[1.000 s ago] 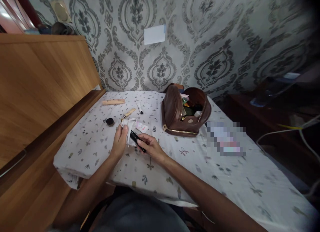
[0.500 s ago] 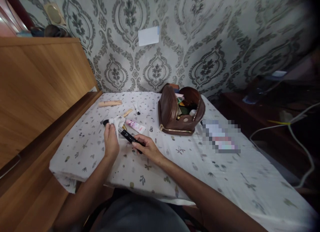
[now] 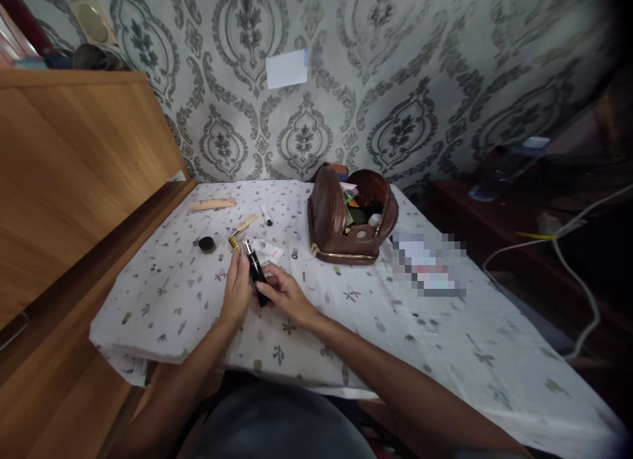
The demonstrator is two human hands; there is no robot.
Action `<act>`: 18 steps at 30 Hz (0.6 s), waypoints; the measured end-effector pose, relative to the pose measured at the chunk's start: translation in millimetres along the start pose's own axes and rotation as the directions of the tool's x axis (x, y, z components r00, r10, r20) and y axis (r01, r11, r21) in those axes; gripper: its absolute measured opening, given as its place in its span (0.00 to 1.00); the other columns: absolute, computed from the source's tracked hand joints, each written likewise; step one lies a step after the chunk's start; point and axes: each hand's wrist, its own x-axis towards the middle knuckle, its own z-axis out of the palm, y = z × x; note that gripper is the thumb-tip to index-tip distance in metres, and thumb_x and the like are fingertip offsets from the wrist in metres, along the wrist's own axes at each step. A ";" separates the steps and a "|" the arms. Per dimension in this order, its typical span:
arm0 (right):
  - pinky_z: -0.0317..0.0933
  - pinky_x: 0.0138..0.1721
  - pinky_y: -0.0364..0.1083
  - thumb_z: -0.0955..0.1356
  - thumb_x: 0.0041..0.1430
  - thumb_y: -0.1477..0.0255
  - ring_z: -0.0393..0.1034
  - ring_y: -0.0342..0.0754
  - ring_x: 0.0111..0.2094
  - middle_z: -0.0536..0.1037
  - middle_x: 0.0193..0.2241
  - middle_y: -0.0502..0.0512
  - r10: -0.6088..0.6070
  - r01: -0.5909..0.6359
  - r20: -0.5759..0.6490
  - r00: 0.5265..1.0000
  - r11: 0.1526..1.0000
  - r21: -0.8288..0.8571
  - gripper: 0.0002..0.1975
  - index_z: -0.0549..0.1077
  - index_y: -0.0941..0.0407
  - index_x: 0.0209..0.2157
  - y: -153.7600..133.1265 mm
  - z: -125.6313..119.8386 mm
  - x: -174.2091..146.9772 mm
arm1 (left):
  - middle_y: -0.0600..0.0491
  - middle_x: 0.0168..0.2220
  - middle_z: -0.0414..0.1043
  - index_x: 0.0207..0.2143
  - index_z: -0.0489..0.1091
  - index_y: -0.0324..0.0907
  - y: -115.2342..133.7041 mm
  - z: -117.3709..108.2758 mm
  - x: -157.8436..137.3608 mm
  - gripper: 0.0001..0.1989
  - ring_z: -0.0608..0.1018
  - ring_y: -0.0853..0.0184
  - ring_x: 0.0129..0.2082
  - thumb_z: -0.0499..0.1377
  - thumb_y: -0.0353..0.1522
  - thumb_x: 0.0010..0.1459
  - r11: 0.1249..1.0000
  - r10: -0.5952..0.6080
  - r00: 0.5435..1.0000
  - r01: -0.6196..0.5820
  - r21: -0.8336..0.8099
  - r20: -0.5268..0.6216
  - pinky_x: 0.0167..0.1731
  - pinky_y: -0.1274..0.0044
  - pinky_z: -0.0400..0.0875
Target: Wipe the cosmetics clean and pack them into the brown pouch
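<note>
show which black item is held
The slim, silver-tipped black cylinder, in the right hand; the round black jar sits apart on the tablecloth.

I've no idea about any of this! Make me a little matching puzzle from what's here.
1. Black cylinder
2. Brown bag
3. White rectangle
4. Small round jar

A. On the patterned wall
B. Left of the left hand, on the cloth
C. In the right hand
D. Standing open

Pairs: 1-C, 2-D, 3-A, 4-B
</note>
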 end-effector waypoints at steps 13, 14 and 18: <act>0.56 0.29 0.43 0.70 0.56 0.59 0.65 0.44 0.27 0.72 0.26 0.48 -0.232 0.117 -0.292 0.928 0.924 -0.364 0.13 0.72 0.54 0.36 -17.6 -17.8 2.7 | 0.45 0.51 0.73 0.56 0.66 0.44 -4.0 -39.6 23.3 0.20 0.74 0.55 0.52 0.54 0.40 0.65 0.774 0.307 0.868 -0.466 0.428 0.390 0.53 0.66 0.67; 0.56 0.29 0.43 0.70 0.57 0.60 0.65 0.44 0.28 0.72 0.27 0.48 -0.246 0.139 -0.290 0.925 0.929 -0.343 0.14 0.71 0.53 0.39 -17.9 -18.7 3.1 | 0.45 0.49 0.73 0.56 0.66 0.44 -8.2 -42.5 23.4 0.19 0.74 0.55 0.51 0.54 0.41 0.66 0.723 0.316 0.839 -0.515 0.460 0.442 0.52 0.65 0.68; 0.57 0.30 0.43 0.70 0.56 0.64 0.65 0.44 0.29 0.72 0.27 0.47 -0.200 0.114 -0.233 0.952 0.935 -0.337 0.11 0.71 0.52 0.41 -4.9 -21.1 5.1 | 0.44 0.46 0.73 0.55 0.67 0.44 -25.6 -45.4 13.5 0.18 0.74 0.55 0.47 0.52 0.41 0.66 0.644 0.292 0.792 -0.577 0.502 0.536 0.49 0.63 0.70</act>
